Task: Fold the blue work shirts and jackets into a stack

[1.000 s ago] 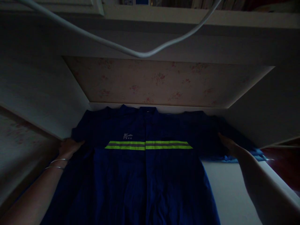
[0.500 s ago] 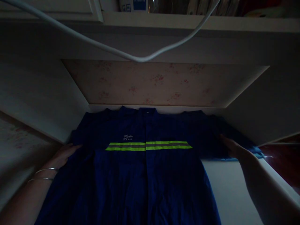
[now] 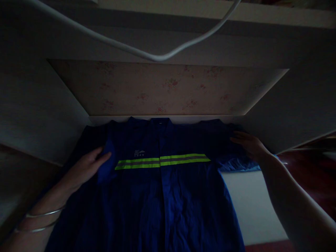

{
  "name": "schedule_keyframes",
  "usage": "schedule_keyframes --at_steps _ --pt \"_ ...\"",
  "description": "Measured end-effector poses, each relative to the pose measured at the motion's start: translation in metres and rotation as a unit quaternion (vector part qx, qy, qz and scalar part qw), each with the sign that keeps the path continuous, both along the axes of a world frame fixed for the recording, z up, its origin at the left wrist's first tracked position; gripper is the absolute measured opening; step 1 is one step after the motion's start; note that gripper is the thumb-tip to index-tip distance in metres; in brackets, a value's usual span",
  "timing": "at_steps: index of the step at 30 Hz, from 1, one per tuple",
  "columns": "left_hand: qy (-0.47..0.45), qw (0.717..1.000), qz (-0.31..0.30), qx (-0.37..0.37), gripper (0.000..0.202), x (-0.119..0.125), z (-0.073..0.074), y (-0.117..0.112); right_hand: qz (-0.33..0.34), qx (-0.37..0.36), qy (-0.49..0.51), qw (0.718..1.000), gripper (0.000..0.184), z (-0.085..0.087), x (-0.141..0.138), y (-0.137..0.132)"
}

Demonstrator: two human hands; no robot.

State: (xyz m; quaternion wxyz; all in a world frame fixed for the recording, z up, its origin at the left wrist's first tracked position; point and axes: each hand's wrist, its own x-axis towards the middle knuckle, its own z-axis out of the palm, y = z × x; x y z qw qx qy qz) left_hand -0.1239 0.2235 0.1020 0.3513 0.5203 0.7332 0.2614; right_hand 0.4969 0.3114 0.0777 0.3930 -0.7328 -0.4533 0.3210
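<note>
A dark blue work jacket (image 3: 141, 203) lies front up, collar toward the wall, with a yellow-green and grey reflective strip across its chest and a small white print on one side. My left hand (image 3: 88, 166), two silver bangles at its wrist, grips the sleeve on the left side between thumb and fingers; the cloth there is lifted in a fold. On the opposite sleeve rests my right hand (image 3: 248, 143), fingers stretched out over the fabric. Dim light hides the edges of the dark cloth around both hands.
The jacket lies on a white surface (image 3: 254, 206) inside a recess. Floral wallpaper (image 3: 170, 87) is behind it, pale side panels (image 3: 28, 105) flank it, and a shelf edge (image 3: 168, 10) runs overhead. A white cable (image 3: 157, 57) hangs in front. Reddish floor shows at right.
My left hand has moved inward to the right, lifting and folding the sleeve with it. My right hand has shifted slightly left and up along the other sleeve. The view has tilted down a little.
</note>
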Motion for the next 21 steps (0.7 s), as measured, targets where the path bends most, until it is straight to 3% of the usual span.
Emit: schedule_keyframes --at_steps 2,4,7,8,10,12,14,17,21 --pt "-0.083 0.992 -0.089 -0.017 0.078 0.035 -0.009 -0.001 0.085 0.014 0.033 0.996 0.065 0.018 -0.031 -0.003" --pt "-0.135 0.983 -0.121 -0.028 0.084 0.059 -0.026 -0.001 0.222 -0.02 0.061 0.973 0.075 0.032 -0.063 -0.013" --pt "-0.156 0.983 -0.091 -0.033 0.08 0.068 -0.053 -0.003 0.419 -0.08 0.105 0.898 0.093 0.043 -0.099 -0.033" --pt "-0.152 0.985 -0.076 -0.031 0.077 0.065 -0.06 -0.005 0.452 -0.083 0.112 0.881 0.095 0.044 -0.105 -0.038" --pt "-0.141 0.988 -0.048 -0.03 0.073 0.054 -0.069 -0.015 0.462 -0.069 0.101 0.878 0.091 0.04 -0.107 -0.043" --pt "-0.125 0.992 -0.015 -0.03 0.072 0.042 -0.074 -0.033 0.434 -0.065 0.023 0.898 0.082 0.028 -0.101 -0.046" --pt "-0.111 0.993 0.024 -0.028 0.07 0.033 -0.078 -0.058 0.417 -0.073 -0.108 0.9 0.076 0.008 -0.093 -0.052" --pt "-0.091 0.993 0.067 -0.027 0.064 0.027 -0.086 -0.099 0.449 -0.071 -0.269 0.849 0.068 -0.034 -0.091 -0.074" --pt "-0.022 0.996 0.075 -0.031 0.053 0.022 -0.097 -0.144 0.455 0.013 -0.387 0.802 0.064 -0.084 -0.108 -0.114"
